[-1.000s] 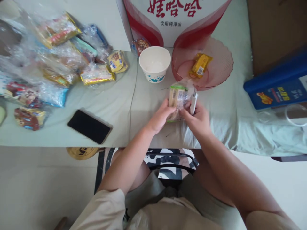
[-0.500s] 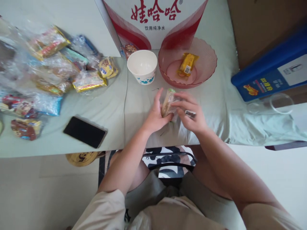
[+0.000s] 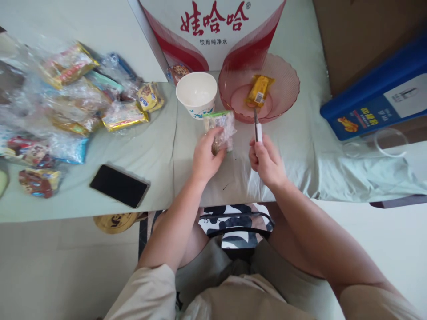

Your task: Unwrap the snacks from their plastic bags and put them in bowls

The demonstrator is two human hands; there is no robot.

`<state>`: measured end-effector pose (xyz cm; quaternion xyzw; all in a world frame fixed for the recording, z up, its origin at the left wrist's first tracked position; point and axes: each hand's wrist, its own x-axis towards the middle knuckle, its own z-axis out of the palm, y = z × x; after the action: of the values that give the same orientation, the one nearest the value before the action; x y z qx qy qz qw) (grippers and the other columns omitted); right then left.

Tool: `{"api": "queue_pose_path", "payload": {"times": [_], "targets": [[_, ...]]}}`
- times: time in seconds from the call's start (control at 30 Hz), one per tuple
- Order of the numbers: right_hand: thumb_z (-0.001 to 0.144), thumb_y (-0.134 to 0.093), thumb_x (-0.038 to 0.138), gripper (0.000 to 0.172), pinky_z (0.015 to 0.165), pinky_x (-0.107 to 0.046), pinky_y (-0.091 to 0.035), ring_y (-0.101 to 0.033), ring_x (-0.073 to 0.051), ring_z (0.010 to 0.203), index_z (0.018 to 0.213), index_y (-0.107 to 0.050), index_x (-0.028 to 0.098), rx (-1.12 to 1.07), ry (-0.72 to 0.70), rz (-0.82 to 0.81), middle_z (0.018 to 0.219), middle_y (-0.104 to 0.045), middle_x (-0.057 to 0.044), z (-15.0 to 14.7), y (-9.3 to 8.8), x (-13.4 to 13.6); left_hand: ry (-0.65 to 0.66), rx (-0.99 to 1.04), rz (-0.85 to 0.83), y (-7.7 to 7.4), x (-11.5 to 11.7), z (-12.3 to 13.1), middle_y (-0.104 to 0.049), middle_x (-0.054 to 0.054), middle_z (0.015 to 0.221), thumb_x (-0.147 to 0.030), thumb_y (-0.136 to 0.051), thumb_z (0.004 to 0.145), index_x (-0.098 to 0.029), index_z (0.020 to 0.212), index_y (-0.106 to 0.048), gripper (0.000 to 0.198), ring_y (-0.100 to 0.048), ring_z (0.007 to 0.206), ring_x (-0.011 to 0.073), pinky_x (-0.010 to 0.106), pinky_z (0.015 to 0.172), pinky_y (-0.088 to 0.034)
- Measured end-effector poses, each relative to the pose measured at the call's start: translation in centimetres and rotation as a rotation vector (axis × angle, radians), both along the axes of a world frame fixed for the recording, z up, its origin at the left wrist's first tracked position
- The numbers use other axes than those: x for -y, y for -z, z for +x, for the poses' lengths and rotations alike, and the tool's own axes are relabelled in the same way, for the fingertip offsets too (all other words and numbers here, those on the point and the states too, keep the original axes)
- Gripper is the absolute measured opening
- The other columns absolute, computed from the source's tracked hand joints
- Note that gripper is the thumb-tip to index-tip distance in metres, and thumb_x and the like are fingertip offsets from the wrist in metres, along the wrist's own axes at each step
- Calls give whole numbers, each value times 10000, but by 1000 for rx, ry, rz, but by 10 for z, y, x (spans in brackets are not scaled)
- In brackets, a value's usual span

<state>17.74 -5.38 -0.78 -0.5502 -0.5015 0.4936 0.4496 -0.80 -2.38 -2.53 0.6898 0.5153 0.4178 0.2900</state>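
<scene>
My left hand (image 3: 209, 158) grips a snack packet (image 3: 220, 124) in crinkled clear plastic with a green upper edge, just in front of the white paper bowl (image 3: 197, 91). In my right hand (image 3: 267, 161) is a small knife (image 3: 258, 132) with a white handle, closed in the fist, its thin blade pointing away from me. The blade tip overlaps the near rim of the pink ribbed bowl (image 3: 287, 100) in the picture; whether they touch I cannot tell. Inside that bowl lies a yellow snack packet (image 3: 260, 89).
Several wrapped snacks (image 3: 71, 106) are heaped on the left. A black phone (image 3: 120, 186) lies near the table's front edge. Behind the bowls stands a white and red carton (image 3: 213, 49). To the right are a blue box (image 3: 370, 102) and a clear plastic ring-shaped item (image 3: 392, 143).
My hands have moved apart. The left carried the packet leftward, towards the paper bowl, and turned it. My right hand has come off the packet, and its knife now points forward.
</scene>
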Motion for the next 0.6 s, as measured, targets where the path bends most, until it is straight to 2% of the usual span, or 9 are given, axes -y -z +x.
{"api": "queue_pose_path", "payload": {"times": [0.07, 0.17, 0.23, 0.3, 0.37, 0.43, 0.5, 0.53, 0.6], "targets": [[881, -456, 833, 589, 443, -248, -287, -348, -100, 459, 899, -519, 248, -29, -40, -44, 583, -394, 72, -5, -1, 0, 24, -35, -2, -2, 2, 1, -704, 93, 1280, -207, -658, 871, -247, 1283, -622, 415, -650, 1215, 269, 419, 1091, -487], [918, -452, 766, 557, 444, -248, -301, -395, -101, 460, 827, -544, 224, 63, -197, -125, 558, -444, 56, -9, -4, -2, 40, -20, 5, -1, 2, 2, -698, 94, 1254, -273, -688, 882, -248, 1256, -635, 379, -642, 1212, 268, 417, 1099, -478], [953, -446, 676, 502, 453, -249, -308, -416, -108, 469, 791, -562, 215, 157, -304, -152, 543, -458, 49, -8, -5, -3, -54, 82, 32, 1, -1, -2, -671, 92, 1291, -349, -707, 893, -248, 1277, -604, 410, -621, 1246, 258, 403, 1110, -469], [970, -441, 588, 449, 478, -255, -331, -442, -121, 496, 789, -603, 210, 265, -354, -146, 543, -470, 41, -5, -6, -4, -185, 230, 51, 2, -5, -8, -630, 89, 1340, -428, -705, 905, -267, 1320, -547, 473, -604, 1269, 242, 387, 1103, -472], [969, -439, 534, 414, 527, -276, -386, -485, -148, 543, 820, -647, 209, 392, -315, -105, 564, -502, 23, 1, -4, -6, -260, 366, 29, 3, -9, -15, -610, 82, 1336, -469, -699, 910, -295, 1331, -509, 494, -620, 1227, 222, 365, 1066, -493], [945, -478, 480, 345, 639, -332, -481, -578, -199, 668, 914, -681, 202, 531, -165, 5, 691, -609, -29, 7, -1, -8, -245, 451, -47, 3, -8, -17, -612, 81, 1306, -471, -720, 891, -311, 1313, -497, 504, -661, 1121, 203, 327, 958, -539], [895, -543, 405, 325, 842, -438, -540, -655, -283, 930, 1087, -682, 183, 632, -5, 174, 975, -696, -123, 12, 3, -11, -190, 481, -137, 2, -4, -16, -594, 90, 1349, -451, -775, 833, -323, 1320, -473, 587, -694, 977, 184, 281, 775, -562], [874, -564, 368, 371, 948, -488, -526, -646, -318, 1073, 1177, -661, 177, 652, 35, 256, 1123, -688, -161, 13, 5, -12, -166, 476, -178, 0, -1, -14, -585, 95, 1380, -440, -797, 805, -332, 1345, -451, 651, -701, 908, 173, 263, 693, -548], [864, -583, 333, 461, 1087, -540, -471, -589, -343, 1253, 1302, -601, 190, 639, 1, 373, 1305, -637, -185, 14, 7, -13, -155, 457, -250, -7, 5, -11, -624, 91, 1346, -424, -812, 784, -339, 1412, -408, 751, -695, 793, 153, 247, 616, -512]]}}
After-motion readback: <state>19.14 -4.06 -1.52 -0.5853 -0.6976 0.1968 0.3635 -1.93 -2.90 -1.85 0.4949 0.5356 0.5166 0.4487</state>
